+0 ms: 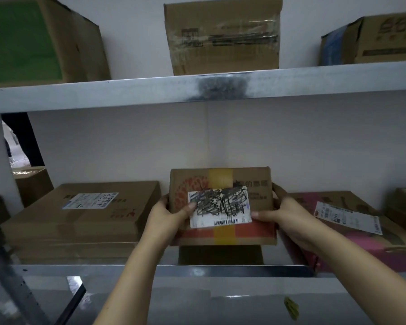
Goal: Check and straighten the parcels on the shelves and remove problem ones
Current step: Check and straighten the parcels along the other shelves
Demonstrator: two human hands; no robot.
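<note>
Brown corrugated cardboard parcel point(223, 207), rectangular and shallow. Its long axis runs side to side, from the fingers of the left hand point(167, 216) to those of the right hand point(288, 214). The labelled face tilts up towards the wearer, barcode edge nearest.

- Surface: matt board with a red band along the near edge. A strip of glossy yellow tape point(220, 177) crosses the middle, and a white paper label point(220, 208) is scribbled over in black.
- Position: held over the lower shelf point(127, 269). Just outside the left fingers is a flat carton point(85, 214); just outside the right fingers is a pink carton point(352, 231). Whether the base touches the shelf cannot be told.
- Left hand: forearm reaches up and forward. The thumb lies flat on the label's left edge and the fingers curl round the parcel's left end, mostly hidden.
- Right hand: the thumb presses the top face beside the label's lower right corner. The fingers, held together, wrap the right end, with tips showing at the far corner.
</note>
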